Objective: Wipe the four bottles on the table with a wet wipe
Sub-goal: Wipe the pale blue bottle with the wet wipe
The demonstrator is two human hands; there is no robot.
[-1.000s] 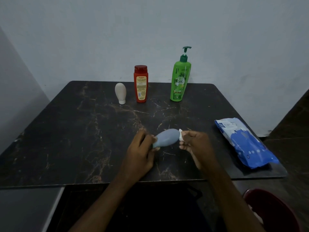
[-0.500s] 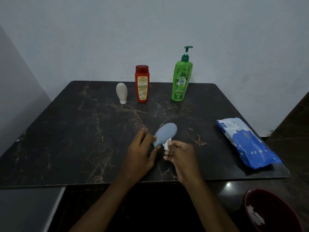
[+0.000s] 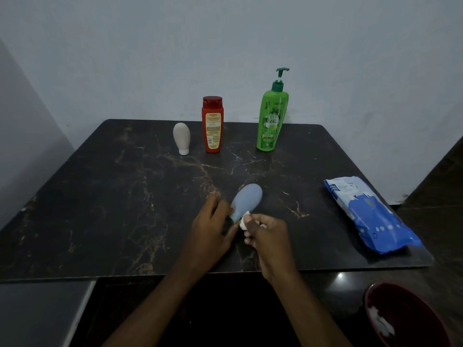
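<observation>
A small blue-grey bottle (image 3: 246, 200) is tilted above the near middle of the dark marble table (image 3: 125, 196). My left hand (image 3: 213, 229) grips its lower end. My right hand (image 3: 268, 236) pinches a white wet wipe (image 3: 244, 220) against the bottle's lower side. At the back of the table stand a beige bottle (image 3: 181, 137) on its cap, a red bottle (image 3: 212, 123) and a green pump bottle (image 3: 271, 116), all upright and apart from my hands.
A blue and white wet-wipe pack (image 3: 368, 214) lies on the table's right side. A dark red bowl (image 3: 406, 319) with used white wipes sits low at the bottom right, below the table edge. Walls close in behind and to the left.
The blue-grey bottle has swung from lying sideways to pointing up and away. My right hand with the wipe has slid from its far tip down to its lower end, near my left hand.
</observation>
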